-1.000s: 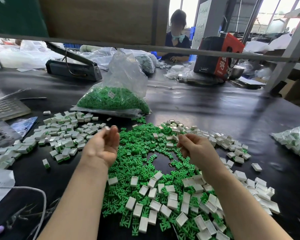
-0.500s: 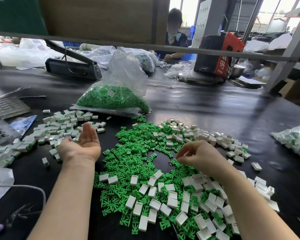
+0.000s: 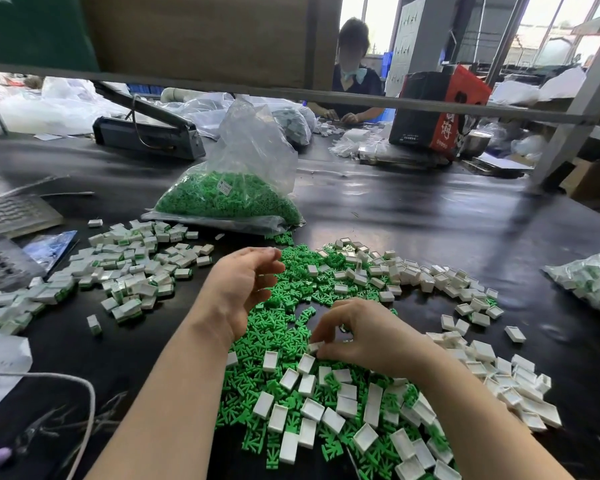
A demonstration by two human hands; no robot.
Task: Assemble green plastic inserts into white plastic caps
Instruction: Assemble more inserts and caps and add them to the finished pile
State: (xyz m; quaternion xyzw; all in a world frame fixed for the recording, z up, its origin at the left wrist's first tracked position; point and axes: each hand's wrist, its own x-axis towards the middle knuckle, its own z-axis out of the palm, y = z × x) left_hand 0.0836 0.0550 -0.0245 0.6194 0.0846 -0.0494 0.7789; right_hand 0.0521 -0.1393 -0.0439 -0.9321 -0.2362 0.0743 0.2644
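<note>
A spread of loose green inserts (image 3: 284, 323) covers the black table in front of me, with several empty white caps (image 3: 312, 407) scattered over it and along its right side. My right hand (image 3: 364, 334) is low on the heap and pinches a white cap (image 3: 314, 347) between thumb and fingertips. My left hand (image 3: 239, 289) hovers above the green inserts with loosely curled fingers and holds nothing I can see. A pile of assembled white caps with green inside (image 3: 125, 275) lies to the left.
A clear bag of green inserts (image 3: 229, 199) stands beyond the heap. Another bag of parts (image 3: 593, 278) lies at the right edge. A heat sealer (image 3: 146, 129) sits far left, a keyboard (image 3: 11, 209) and cable (image 3: 84, 386) at my left. Another person works across the table.
My left hand swung out left to the assembled pile, palm up, then came back over the green inserts. My right hand dropped to the heap and pinched a white cap.
</note>
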